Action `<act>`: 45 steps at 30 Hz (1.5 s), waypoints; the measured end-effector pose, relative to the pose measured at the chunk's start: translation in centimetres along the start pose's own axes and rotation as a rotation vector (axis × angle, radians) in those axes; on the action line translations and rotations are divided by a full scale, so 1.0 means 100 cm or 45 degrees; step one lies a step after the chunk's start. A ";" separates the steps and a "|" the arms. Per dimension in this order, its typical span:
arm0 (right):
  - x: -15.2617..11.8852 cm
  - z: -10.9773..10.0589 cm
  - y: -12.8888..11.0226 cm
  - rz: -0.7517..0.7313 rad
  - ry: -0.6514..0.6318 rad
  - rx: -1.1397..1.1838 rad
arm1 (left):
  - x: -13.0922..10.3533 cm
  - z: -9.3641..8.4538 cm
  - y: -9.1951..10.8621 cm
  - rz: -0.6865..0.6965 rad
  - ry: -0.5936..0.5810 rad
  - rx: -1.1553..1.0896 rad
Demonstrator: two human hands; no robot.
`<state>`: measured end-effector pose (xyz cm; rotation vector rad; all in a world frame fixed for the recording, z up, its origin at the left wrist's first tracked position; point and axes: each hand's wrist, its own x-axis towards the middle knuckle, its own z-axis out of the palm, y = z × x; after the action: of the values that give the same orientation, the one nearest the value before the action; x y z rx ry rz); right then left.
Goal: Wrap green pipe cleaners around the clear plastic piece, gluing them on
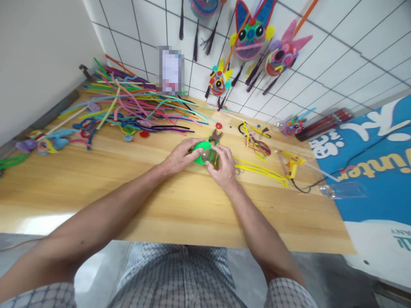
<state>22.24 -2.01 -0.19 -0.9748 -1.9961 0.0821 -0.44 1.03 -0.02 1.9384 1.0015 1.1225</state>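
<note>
Your left hand (183, 156) and right hand (224, 167) grip the green coil (205, 153) from opposite sides, probably to keep its loops together, between the front and back edges of the table (192, 209), with the pliers (216, 135) just beyond it, seemingly placed for easy reach.

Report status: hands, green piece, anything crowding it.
Left hand, right hand: both on green coiled piece, one each side. Pliers close beyond it. Yellow strips right of right hand.
</note>
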 end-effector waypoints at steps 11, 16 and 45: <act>-0.002 0.001 0.005 0.108 -0.078 -0.002 | 0.001 0.001 0.002 -0.020 0.012 -0.020; -0.002 0.002 0.006 0.090 -0.052 -0.032 | 0.000 0.000 0.004 -0.031 0.006 -0.048; -0.002 0.003 0.006 0.108 -0.076 -0.046 | 0.000 -0.005 -0.001 -0.039 -0.076 0.037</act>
<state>22.43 -1.68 -0.78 -1.0921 -2.0161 0.1234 -0.95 1.14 0.04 1.9611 1.0169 1.0326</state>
